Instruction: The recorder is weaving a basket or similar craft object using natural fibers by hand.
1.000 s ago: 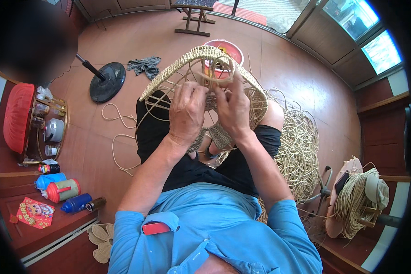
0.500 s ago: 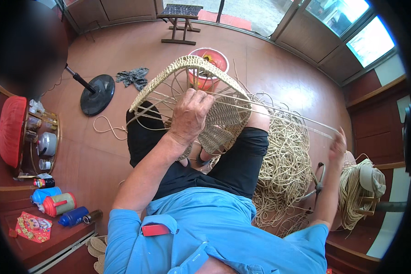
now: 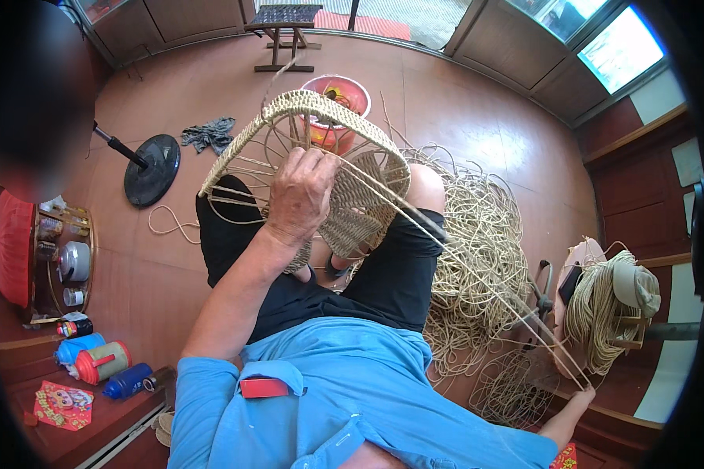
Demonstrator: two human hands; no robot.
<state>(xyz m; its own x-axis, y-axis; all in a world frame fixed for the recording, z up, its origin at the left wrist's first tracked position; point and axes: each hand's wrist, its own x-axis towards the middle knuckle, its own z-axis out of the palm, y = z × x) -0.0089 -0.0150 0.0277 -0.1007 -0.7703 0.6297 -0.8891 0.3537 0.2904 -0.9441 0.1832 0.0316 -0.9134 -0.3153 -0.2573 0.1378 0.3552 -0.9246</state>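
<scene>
Head view, with heaped cord at right on the floor; then, across the knees, a woven frame, seemingly finished at rim and lower panels, unfilled at left; gripped mid-frame in closed fingers of the left hand; lastly a strand stretched to the right hand, fingers gripping.

The floor was reddish-brown, with a dark-topped wooden stool near its far edge. Bright light came through a window by the floor's far right corner; dark red panelling lined its right edge.

Woven piece — rough, matt (floor glossy).
</scene>
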